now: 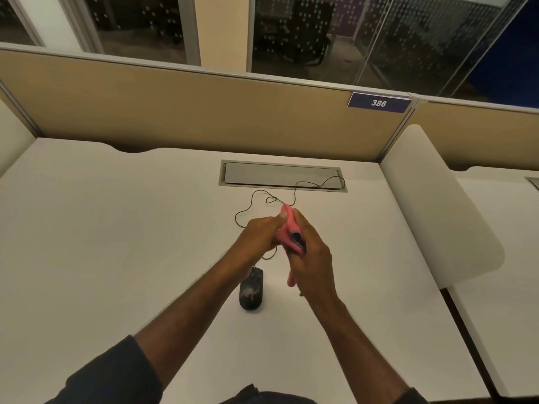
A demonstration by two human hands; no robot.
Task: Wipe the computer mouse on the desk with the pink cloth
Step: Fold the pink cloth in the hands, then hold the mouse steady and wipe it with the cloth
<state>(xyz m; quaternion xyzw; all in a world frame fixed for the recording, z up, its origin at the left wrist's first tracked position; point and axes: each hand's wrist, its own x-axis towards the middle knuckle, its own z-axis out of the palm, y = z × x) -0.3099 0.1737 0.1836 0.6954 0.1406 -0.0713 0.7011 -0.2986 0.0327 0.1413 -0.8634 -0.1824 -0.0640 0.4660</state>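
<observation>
Both hands, left hand (259, 234) and right hand (310, 258), grip the bunched pink cloth (287, 228) above the white desk (116, 228); the glossy black corded computer mouse (251, 290) lies untouched just nearer, and its looped thin cable (248, 208) beneath could snag and drag it.

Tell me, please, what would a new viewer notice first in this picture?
The eye goes first to the pink cloth, held above the middle of the white desk between the left hand and the right hand. Just below the hands, a dark wired computer mouse lies on the desk, not touched. At the upper right, a blue sign reading 386 sits on the tan partition.
</observation>
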